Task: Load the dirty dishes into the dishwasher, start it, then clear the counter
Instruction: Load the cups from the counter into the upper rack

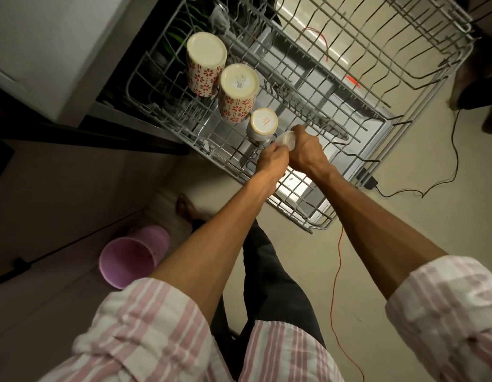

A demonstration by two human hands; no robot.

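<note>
The dishwasher's grey wire rack (316,106) is pulled out over the open door. Two cream cups with red flower patterns (204,64) (238,92) stand upside down in it, and a smaller white cup (262,125) sits upside down beside them. My right hand (305,150) grips a small pale cup (286,140) at the rack's near side, just right of the small white cup. My left hand (272,161) pinches the same cup from the left. Most of that cup is hidden by my fingers.
An upper wire rack (404,45) juts out at the top right. A pink bucket (129,260) stands on the floor at the lower left. Black and red cables (337,271) run across the floor on the right. A white cabinet (46,51) is at the upper left.
</note>
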